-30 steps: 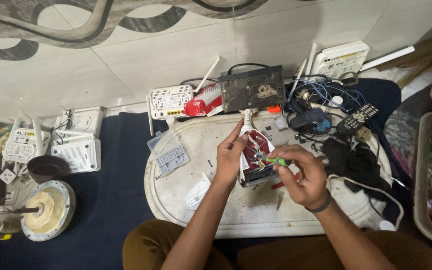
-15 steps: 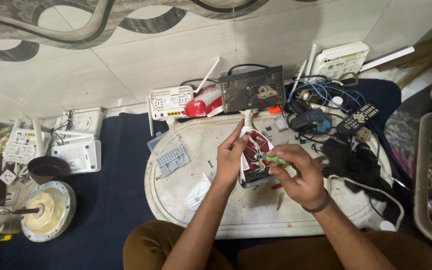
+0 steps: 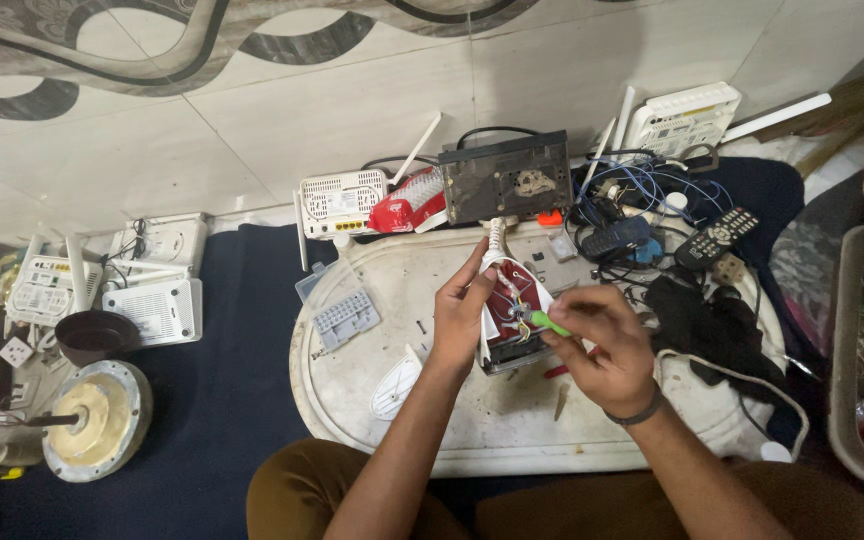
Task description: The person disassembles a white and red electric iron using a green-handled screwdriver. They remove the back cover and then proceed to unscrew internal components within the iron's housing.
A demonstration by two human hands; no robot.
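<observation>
Looking down, head view: a person sits at a white oval tray [image 3: 352,400] laid on a dark blue mat [image 3: 222,400], both bare hands raised over its middle.
Left hand: the left hand [image 3: 460,318] is clamped on the left edge of an opened red-and-white clothes iron [image 3: 512,310], fingers stretched up along its side, thumb on the inner face.
Right hand: the right hand [image 3: 602,345] is closed around a small green-handled screwdriver [image 3: 548,321], whose tip points left into the iron's exposed wiring.
Iron's place: held upright just above the tray's centre, between the two hands, its white cord sleeve pointing away from the person.
On the tray: a clear plastic parts box [image 3: 344,318] lies left of the hands, a white pointed plastic cover [image 3: 394,388] sits near the left forearm, and small loose screws are scattered about.
Beyond the tray: a dark rectangular metal chassis [image 3: 505,180], a white router with antennas [image 3: 342,200] and a red-and-white iron shell [image 3: 410,205] line the far edge.
Right side: a black remote control [image 3: 717,237] lies among tangled cables.
Far left: more white routers [image 3: 152,310], a dark bowl [image 3: 94,335] and a round cream-coloured motor disc [image 3: 97,418] rest on the floor.
</observation>
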